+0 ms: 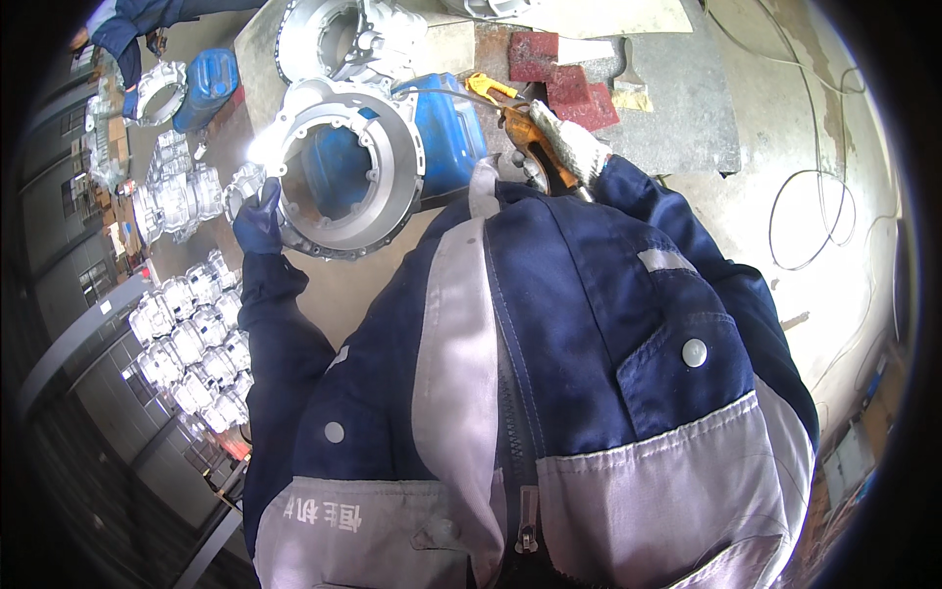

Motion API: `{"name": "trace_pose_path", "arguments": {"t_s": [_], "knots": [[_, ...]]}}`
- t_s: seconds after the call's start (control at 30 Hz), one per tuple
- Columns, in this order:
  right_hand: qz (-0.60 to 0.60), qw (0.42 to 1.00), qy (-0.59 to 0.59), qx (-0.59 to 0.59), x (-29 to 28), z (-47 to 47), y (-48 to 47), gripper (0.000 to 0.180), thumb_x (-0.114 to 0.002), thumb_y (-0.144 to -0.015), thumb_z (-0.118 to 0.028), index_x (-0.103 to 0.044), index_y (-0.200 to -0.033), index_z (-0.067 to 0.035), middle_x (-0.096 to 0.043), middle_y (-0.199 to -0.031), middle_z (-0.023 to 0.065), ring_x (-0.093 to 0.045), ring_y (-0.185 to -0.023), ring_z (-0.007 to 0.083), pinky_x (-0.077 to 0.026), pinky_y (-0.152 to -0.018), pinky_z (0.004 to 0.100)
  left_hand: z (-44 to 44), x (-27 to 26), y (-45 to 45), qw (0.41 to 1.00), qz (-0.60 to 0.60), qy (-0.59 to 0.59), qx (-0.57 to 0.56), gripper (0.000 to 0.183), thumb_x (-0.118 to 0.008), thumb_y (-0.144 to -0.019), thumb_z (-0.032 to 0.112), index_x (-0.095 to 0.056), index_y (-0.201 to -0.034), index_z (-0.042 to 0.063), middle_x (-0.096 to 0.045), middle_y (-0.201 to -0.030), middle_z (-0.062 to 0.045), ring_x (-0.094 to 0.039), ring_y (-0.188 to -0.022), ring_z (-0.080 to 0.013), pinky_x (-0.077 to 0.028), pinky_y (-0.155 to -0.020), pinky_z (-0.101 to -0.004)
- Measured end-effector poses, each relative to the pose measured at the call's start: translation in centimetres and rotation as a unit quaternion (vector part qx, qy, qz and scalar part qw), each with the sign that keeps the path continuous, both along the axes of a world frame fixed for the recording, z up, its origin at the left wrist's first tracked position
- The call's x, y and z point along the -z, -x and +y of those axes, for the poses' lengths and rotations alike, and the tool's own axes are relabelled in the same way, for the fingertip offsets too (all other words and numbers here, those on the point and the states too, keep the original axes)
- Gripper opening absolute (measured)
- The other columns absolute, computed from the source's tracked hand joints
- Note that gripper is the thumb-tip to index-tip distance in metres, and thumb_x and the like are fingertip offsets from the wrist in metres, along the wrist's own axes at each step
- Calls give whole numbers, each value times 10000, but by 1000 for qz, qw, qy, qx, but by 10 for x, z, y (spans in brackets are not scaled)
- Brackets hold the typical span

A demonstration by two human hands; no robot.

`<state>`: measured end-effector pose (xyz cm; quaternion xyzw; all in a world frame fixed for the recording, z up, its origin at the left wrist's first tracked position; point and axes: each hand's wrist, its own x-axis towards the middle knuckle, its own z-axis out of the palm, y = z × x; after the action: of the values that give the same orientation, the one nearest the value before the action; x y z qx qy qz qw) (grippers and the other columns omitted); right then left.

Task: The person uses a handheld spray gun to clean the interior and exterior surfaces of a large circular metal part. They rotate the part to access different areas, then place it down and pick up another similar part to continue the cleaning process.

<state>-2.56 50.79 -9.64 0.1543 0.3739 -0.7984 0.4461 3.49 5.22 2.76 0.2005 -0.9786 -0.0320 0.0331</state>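
My left hand (pixel 259 219), in a dark blue glove, grips the left rim of a cast aluminium housing (pixel 397 173) with a large round opening. The housing stands tilted in front of a blue plastic jerrycan (pixel 450 136). My right hand (pixel 570 140), in a white knitted glove, is beside an orange-brown power tool (pixel 541 143) with a cable or hose; the back of the hand hides the fingers, so their hold cannot be made out. Just beyond the tool lies a yellow air blow gun (pixel 491 87).
Dark red abrasive pads (pixel 567 85) and a flat brush (pixel 631 77) lie on the grey worktop (pixel 684 118). Another aluminium housing (pixel 316 37) stands at the back. Many castings (pixel 195 342) are stacked at left. A co-worker's arm (pixel 125 44) reaches a ring casting (pixel 160 94). Cables (pixel 813 213) loop at right.
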Motion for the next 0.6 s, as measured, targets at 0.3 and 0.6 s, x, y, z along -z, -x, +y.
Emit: {"name": "trace_pose_path", "arguments": {"t_s": [0.3, 0.6], "knots": [[47, 996, -46, -65, 9, 14, 7, 593, -428, -886, -575, -545, -1111, -40, -613, -806, 87, -577, -575, 123, -484, -486, 219, -66, 35, -7, 983, 67, -71, 156, 308, -529, -896, 375, -685, -951, 115, -563, -649, -127, -522, -568, -241, -425, -556, -358], [57, 990, -50, -117, 51, 45, -27, 551, -363, -919, -555, -568, -1086, -71, -603, -783, 45, -550, -569, 107, -472, -519, 223, -70, 44, -4, 943, 53, -330, 9, 277, -381, -834, -6, -500, -992, -199, -550, -1006, -225, -589, -929, -311, -509, -876, -356]]}}
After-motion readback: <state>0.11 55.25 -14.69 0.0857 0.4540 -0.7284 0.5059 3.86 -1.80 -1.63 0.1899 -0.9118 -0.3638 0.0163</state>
